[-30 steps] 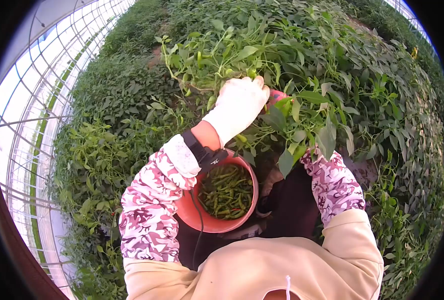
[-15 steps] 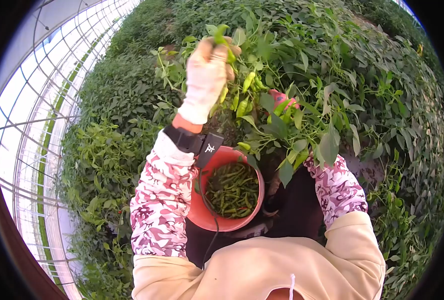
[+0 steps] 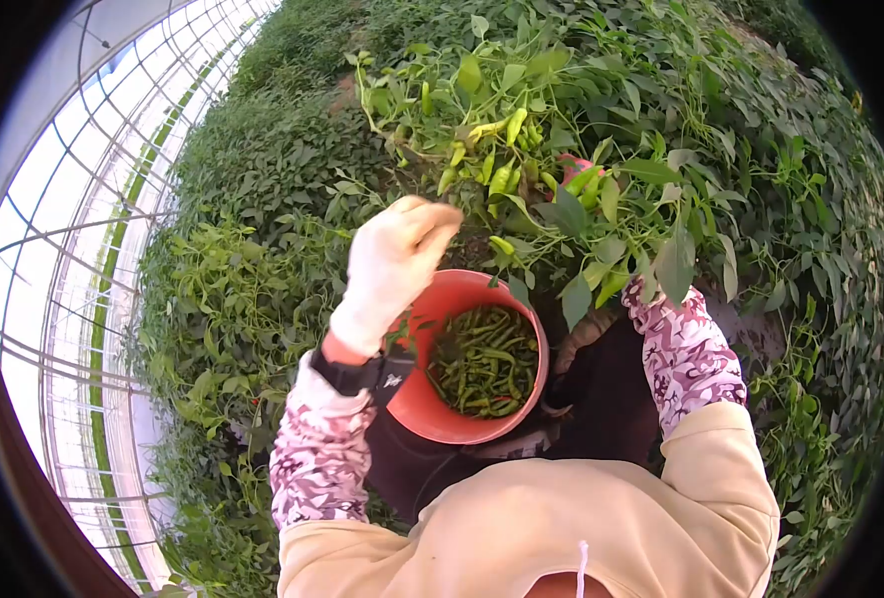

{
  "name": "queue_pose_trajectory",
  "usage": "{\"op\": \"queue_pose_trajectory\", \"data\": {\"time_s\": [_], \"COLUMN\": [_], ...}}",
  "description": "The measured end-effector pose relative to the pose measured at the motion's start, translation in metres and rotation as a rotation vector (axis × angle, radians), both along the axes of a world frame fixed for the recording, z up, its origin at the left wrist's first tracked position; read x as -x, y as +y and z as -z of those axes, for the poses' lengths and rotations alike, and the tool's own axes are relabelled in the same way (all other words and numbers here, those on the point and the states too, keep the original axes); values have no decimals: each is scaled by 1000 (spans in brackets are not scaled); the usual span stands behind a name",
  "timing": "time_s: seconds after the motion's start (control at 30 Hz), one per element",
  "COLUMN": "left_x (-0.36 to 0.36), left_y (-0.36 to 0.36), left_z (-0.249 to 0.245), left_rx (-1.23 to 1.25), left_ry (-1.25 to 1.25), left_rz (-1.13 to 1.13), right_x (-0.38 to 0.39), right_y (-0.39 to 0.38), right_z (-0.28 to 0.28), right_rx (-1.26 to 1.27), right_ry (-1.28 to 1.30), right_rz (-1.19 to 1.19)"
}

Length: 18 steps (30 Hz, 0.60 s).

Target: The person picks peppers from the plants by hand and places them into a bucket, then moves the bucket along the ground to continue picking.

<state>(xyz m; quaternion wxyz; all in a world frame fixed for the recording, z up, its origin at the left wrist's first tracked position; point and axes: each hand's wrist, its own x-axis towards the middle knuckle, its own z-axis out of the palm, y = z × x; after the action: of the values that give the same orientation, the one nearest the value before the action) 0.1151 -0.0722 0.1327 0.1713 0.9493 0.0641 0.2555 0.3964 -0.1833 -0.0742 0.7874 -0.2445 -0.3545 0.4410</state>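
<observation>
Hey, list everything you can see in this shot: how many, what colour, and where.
bucket: one, orange-red, low centre, in front of the person's body
picked peppers: many, green, inside the bucket
hanging peppers: a cluster, yellow-green, on the plant above the bucket
pepper plants: too many to count, green, all around
greenhouse frame: one, white bars, left edge
wrist device: one, black, on the left wrist
sleeves: two, pink and white patterned, on both arms
top: one, beige, bottom edge
left hand: one, white glove, above the bucket's upper left rim, blurred
right hand: one, pink glove, mostly hidden among leaves beside the hanging peppers
</observation>
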Motion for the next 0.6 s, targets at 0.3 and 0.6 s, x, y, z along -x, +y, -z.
{"op": "queue_pose_trajectory", "data": {"time_s": [0.3, 0.6], "left_x": [-77, -8], "left_y": [-11, 20], "left_z": [40, -19], "left_rx": [-248, 675], "left_ry": [108, -8], "left_rz": [-300, 238], "right_x": [4, -4], "right_y": [7, 8], "right_z": [-3, 5], "right_rx": [10, 3], "right_ry": [-12, 11], "right_rz": [2, -4]}}
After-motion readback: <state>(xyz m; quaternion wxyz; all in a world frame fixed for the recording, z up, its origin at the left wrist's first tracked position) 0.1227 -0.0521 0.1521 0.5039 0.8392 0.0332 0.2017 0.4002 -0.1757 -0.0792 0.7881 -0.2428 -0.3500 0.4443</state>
